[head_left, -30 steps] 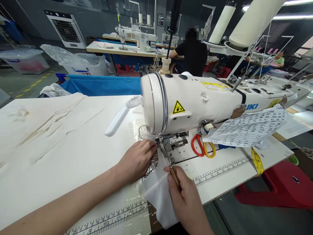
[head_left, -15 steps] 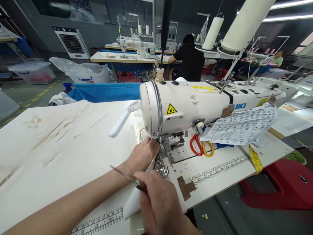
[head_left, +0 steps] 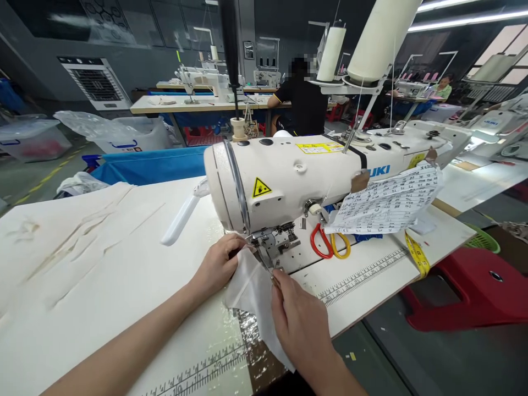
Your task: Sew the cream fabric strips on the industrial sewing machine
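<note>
My left hand (head_left: 218,261) is closed on the edge of a white piece of fabric (head_left: 251,283), just left of the needle area of a white sewing machine (head_left: 284,170). The fabric hangs down towards the table's front edge. In my right hand (head_left: 299,308) are slim metal tweezers (head_left: 267,264), their tips pointing up to the fabric beneath the machine head. My fingers partly cover the tweezers, and the exact contact at the tips cannot be made out.
Red-and-yellow-handled scissors (head_left: 325,245) lie right of the needle area. A handwritten sheet (head_left: 388,203) hangs on the machine. A yellow tape measure (head_left: 417,254) drapes over the table edge near a red stool (head_left: 466,291). A person in black (head_left: 303,107) sits beyond.
My right hand has moved forward and right, bringing the tweezers up to the fabric by the needle area. The fabric is now lifted and turned. The view has shifted right.
</note>
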